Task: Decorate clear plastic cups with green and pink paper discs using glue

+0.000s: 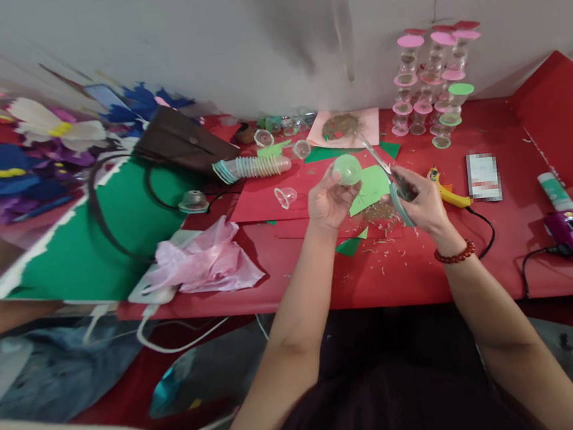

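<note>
A cup (347, 171) with a smooth, round, pale-green face sits above the middle of the table (494, 243), its rim pinched in the fingers of the left hand (325, 203). The right hand (421, 200) is closed around scissors (399, 195), metal blades angled up beside the cup, handles pale green. Below lie flat green paper (372, 189), ragged-edged, and thin curled scraps (387, 229). Grainy brown sand (342, 127) is heaped on a pink sheet (317, 135) behind. Further out, ribbed stacked cups (255, 167) lie sideways; clear, waisted towers (413, 90) with pink discs stand right.
</note>
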The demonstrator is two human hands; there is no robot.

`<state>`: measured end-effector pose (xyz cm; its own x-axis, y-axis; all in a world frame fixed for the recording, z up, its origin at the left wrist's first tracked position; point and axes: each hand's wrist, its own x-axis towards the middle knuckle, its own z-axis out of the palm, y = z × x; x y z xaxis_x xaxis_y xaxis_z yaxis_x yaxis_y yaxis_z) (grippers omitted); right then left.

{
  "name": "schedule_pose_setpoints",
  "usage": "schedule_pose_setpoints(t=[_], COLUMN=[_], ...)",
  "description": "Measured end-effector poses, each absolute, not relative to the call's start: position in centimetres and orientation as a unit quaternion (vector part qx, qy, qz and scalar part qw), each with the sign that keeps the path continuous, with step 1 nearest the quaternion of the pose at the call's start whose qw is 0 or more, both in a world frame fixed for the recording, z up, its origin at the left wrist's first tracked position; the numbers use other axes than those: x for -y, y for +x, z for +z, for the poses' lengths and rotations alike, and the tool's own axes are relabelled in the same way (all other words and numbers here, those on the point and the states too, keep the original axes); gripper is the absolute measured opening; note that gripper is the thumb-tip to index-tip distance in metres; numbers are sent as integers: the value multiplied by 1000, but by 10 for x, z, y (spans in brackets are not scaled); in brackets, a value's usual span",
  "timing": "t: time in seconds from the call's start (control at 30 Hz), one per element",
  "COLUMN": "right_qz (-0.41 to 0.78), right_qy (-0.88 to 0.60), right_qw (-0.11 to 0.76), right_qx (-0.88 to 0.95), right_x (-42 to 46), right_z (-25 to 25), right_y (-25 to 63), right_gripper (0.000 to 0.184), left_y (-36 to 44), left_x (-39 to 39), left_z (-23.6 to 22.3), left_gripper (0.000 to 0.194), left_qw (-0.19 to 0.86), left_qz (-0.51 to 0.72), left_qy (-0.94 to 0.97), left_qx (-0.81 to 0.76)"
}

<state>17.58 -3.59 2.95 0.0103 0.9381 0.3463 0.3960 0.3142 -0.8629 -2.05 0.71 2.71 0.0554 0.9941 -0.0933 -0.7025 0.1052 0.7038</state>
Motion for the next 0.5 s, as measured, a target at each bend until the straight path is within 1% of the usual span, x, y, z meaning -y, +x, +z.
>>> schedule_pose_setpoints(t=[0.07,0.2,0.33,0.43,0.5], right_qz=[230,186,179,180,182], right_qy=[-521,-536,-534,-523,-517], right_qw=[457,399,415,440,441], right_qx=[683,721,715,708,710], right_x=[38,39,36,34,33], right_z=[35,38,31,26,26], right_y=[178,178,176,177,178], right_gripper=[61,55,52,53,54], left_y=[-21,-20,-21,-22,-22], left_x=[-7,-7,-8,-9,-10], left_z=[26,26,24,22,21], left_gripper=[44,34,32,31,30], left_qw=[688,695,701,707,710], left_qz=[612,602,599,598,601], left_qy=[262,282,285,280,277], left_qx=[-288,-274,-262,-254,-242])
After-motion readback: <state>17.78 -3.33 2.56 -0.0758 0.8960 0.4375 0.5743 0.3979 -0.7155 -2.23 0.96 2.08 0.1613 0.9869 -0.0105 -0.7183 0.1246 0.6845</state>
